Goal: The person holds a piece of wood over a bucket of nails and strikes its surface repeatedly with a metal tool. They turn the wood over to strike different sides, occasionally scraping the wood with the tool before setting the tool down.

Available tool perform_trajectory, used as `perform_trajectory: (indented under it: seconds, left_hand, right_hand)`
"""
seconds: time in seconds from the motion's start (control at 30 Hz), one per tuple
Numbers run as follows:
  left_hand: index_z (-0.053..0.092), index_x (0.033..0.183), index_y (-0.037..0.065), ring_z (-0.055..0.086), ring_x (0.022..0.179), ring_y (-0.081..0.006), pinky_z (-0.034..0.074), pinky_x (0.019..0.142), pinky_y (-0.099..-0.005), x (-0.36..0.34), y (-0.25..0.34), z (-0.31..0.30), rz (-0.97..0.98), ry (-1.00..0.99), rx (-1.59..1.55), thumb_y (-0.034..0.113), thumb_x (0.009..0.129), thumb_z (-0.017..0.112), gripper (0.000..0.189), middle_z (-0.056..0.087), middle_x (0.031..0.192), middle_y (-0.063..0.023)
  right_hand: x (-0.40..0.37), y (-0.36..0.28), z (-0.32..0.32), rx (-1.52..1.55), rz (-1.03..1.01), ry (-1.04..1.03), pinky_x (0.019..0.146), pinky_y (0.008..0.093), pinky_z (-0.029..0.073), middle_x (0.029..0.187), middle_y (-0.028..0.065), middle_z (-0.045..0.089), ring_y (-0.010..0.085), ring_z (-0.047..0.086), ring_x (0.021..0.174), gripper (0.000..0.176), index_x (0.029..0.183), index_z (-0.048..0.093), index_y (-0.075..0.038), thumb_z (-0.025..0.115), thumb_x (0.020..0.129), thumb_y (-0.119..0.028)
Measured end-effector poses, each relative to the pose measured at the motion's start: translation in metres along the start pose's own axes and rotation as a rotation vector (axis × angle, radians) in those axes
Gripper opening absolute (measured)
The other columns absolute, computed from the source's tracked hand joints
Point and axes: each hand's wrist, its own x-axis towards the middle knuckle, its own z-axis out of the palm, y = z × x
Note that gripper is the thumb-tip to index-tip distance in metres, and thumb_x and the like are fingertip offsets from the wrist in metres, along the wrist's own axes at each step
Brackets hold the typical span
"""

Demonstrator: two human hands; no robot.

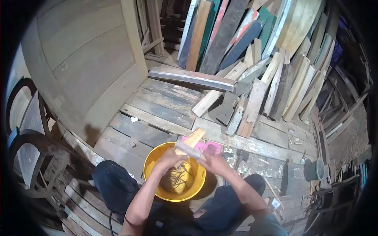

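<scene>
A yellow bucket (148,161) stands on the floor between my knees. Several thin dark pieces that look like nails (179,180) lie inside it. My left hand (169,159) is over the bucket's rim, its fingers closed on a pale piece of wood (194,137). Across this piece lies a short greyish block (187,150), and my right hand (214,162) is closed around its right end. The fingers partly hide how the two pieces meet. Just beyond my right hand is a flat pink object (212,147), partly covered.
Boards and offcuts (256,94) lean and lie in a pile ahead and to the right. A wooden door panel (86,59) rises at the left. One long plank (191,78) crosses the plank floor. A grey bucket (314,170) stands at the right.
</scene>
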Motion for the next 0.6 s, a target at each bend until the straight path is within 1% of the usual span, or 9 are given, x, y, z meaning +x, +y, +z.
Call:
perform_trajectory:
  seconds: [0.07, 0.1, 0.17, 0.23, 0.33, 0.43, 0.53, 0.57, 0.6]
  left_hand:
    - [0.069, 0.1, -0.002, 0.064, 0.067, -0.0136, 0.049, 0.061, -0.0309, -0.007, -0.002, 0.007, 0.063, 0.037, 0.03, 0.022, 0.081, 0.075, 0.031, 0.068, 0.079, -0.0058]
    - [0.069, 0.099, -0.003, 0.064, 0.066, -0.0142, 0.05, 0.061, -0.0313, -0.019, 0.026, 0.002, -0.141, -0.038, 0.092, 0.025, 0.08, 0.075, 0.035, 0.068, 0.077, -0.0065]
    - [0.069, 0.097, -0.004, 0.064, 0.066, -0.0142, 0.05, 0.062, -0.0317, -0.025, 0.039, 0.002, -0.129, -0.029, 0.115, 0.027, 0.079, 0.076, 0.036, 0.068, 0.077, -0.0071]
    - [0.068, 0.098, -0.005, 0.065, 0.065, -0.0147, 0.05, 0.061, -0.0316, -0.028, 0.054, 0.001, -0.178, -0.037, 0.205, 0.025, 0.078, 0.076, 0.037, 0.069, 0.078, -0.0082]
    - [0.064, 0.101, -0.005, 0.061, 0.054, -0.0138, 0.048, 0.047, -0.0289, -0.016, 0.018, 0.012, -0.033, 0.019, 0.081, 0.02, 0.079, 0.077, 0.036, 0.064, 0.067, -0.0076]
    - [0.06, 0.106, -0.005, 0.064, 0.063, -0.015, 0.049, 0.051, -0.0301, -0.012, 0.002, 0.015, -0.058, 0.001, -0.031, 0.02, 0.078, 0.079, 0.042, 0.066, 0.079, -0.0099]
    - [0.058, 0.108, -0.004, 0.064, 0.067, -0.0147, 0.05, 0.053, -0.0309, -0.012, 0.003, 0.012, -0.094, 0.021, -0.064, 0.019, 0.076, 0.081, 0.046, 0.066, 0.085, -0.0093]
    - [0.058, 0.109, -0.004, 0.064, 0.067, -0.0145, 0.05, 0.052, -0.0308, -0.013, 0.004, 0.011, -0.088, -0.006, -0.077, 0.019, 0.075, 0.082, 0.047, 0.066, 0.085, -0.0087]
    - [0.058, 0.11, -0.004, 0.063, 0.066, -0.0143, 0.051, 0.052, -0.0307, -0.013, 0.004, 0.012, -0.077, -0.036, -0.094, 0.019, 0.075, 0.082, 0.048, 0.065, 0.084, -0.0082]
  right_hand:
    - [-0.002, -0.003, 0.002, -0.06, -0.065, 0.079, 0.074, 0.053, 0.05, 0.084, 0.025, 0.067, 0.0445, 0.065, 0.082, 0.038, 0.104, 0.054, -0.005, 0.06, 0.09, -0.04]
    - [0.012, 0.007, -0.006, 0.025, 0.107, -0.033, 0.074, 0.0532, 0.051, 0.083, 0.0245, 0.067, 0.0448, 0.065, 0.082, 0.039, 0.104, 0.054, -0.005, 0.061, 0.089, -0.04]
    - [0.021, 0.03, -0.012, 0.056, 0.307, -0.078, 0.071, 0.0537, 0.051, 0.079, 0.0234, 0.067, 0.0449, 0.065, 0.078, 0.037, 0.101, 0.056, -0.005, 0.061, 0.088, -0.039]
    - [0.02, 0.029, -0.014, -0.012, 0.313, -0.045, 0.069, 0.0534, 0.051, 0.076, 0.0243, 0.065, 0.0444, 0.064, 0.076, 0.037, 0.097, 0.054, -0.004, 0.063, 0.086, -0.038]
    - [0.025, 0.019, -0.01, -0.065, 0.32, -0.038, 0.068, 0.0531, 0.051, 0.075, 0.0243, 0.065, 0.0435, 0.065, 0.075, 0.033, 0.098, 0.055, -0.004, 0.064, 0.083, -0.032]
    - [0.019, 0.007, 0.002, 0.035, 0.16, -0.081, 0.068, 0.0521, 0.052, 0.078, 0.0224, 0.067, 0.0412, 0.066, 0.077, 0.035, 0.107, 0.06, -0.004, 0.063, 0.085, -0.03]
    - [0.017, 0.019, 0.024, 0.029, 0.148, 0.036, 0.068, 0.0515, 0.052, 0.08, 0.0232, 0.067, 0.0407, 0.067, 0.079, 0.034, 0.107, 0.061, -0.003, 0.061, 0.086, -0.03]
    - [0.022, 0.028, 0.028, 0.115, 0.287, 0.102, 0.064, 0.0515, 0.052, 0.072, 0.0243, 0.064, 0.0456, 0.063, 0.071, 0.025, 0.094, 0.06, -0.003, 0.066, 0.077, -0.021]
    - [0.025, 0.034, 0.029, 0.107, 0.352, 0.051, 0.066, 0.0512, 0.052, 0.076, 0.0235, 0.066, 0.0439, 0.065, 0.075, 0.027, 0.097, 0.061, -0.003, 0.065, 0.079, -0.023]
